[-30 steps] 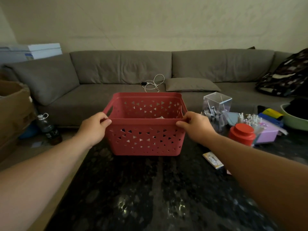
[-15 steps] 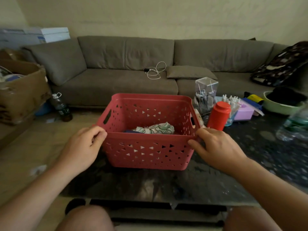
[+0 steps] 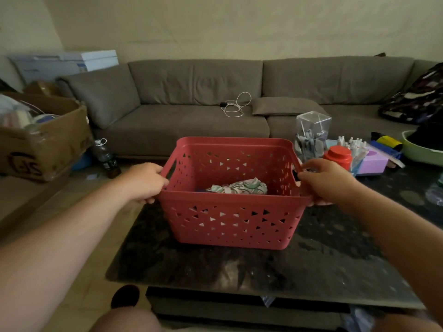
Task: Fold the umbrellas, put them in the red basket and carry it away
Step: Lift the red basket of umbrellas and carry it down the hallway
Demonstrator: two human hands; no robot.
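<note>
Where fingers curl: both hands' grip (image 3: 322,182) on red basket (image 3: 230,216).

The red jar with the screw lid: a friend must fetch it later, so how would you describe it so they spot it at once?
Find the dark stone coffee table in front of the grey sofa. On it, just right of the red basket and behind the right hand, stands the red jar. It is the only solid red, round-lidded thing there, between a clear pen holder and a purple box.

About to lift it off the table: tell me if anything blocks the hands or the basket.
Nothing visible does. The left hand and right hand already grip the red basket at its side handles. The red jar stands close behind the right hand, clear of a straight lift.
</note>
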